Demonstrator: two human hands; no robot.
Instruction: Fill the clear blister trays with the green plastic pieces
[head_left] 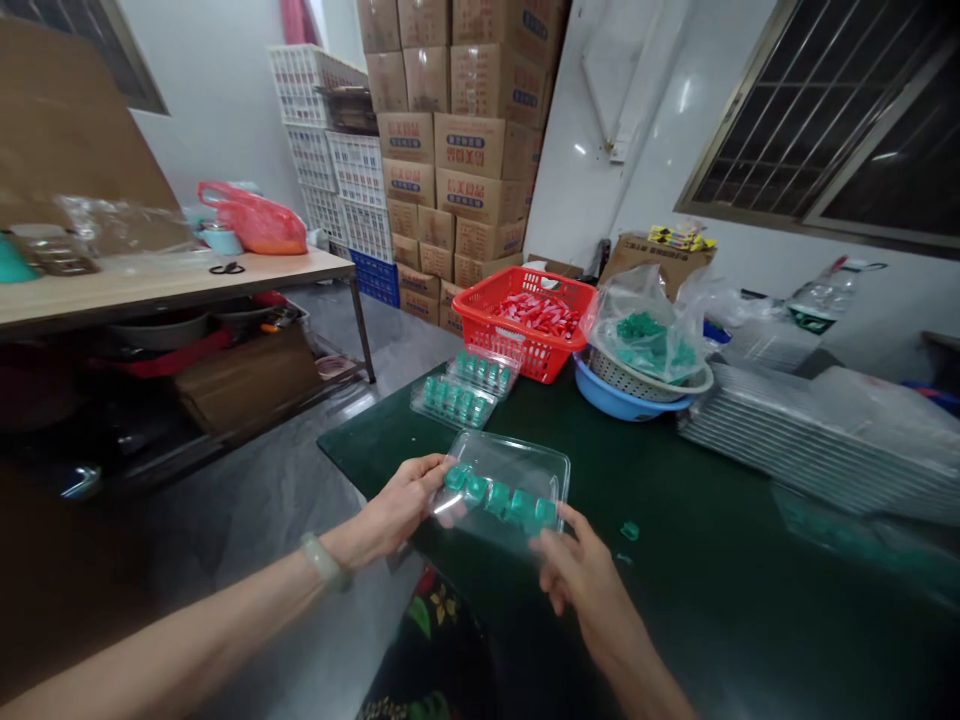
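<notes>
Between my hands is a clear plastic tray (517,455) with a row of several green pieces (499,497) in it, held above the dark green table (667,610). My left hand (409,500), with a pale bangle at the wrist, grips the tray's left edge. At the right edge my right hand (574,560) pinches it between thumb and fingers. Beyond it on the table lie two more clear trays, a nearer tray (454,402) and a farther tray (486,370), both holding green pieces. A loose green piece (629,531) lies to the right of my right hand.
A red basket (551,355) of red-and-pink pieces stands at the far edge. Beside it, a blue basin (622,405) carries a colander (694,385) and a bag of green pieces (652,345). Stacked clear trays (795,430) fill the right. Cartons (480,150) rise behind.
</notes>
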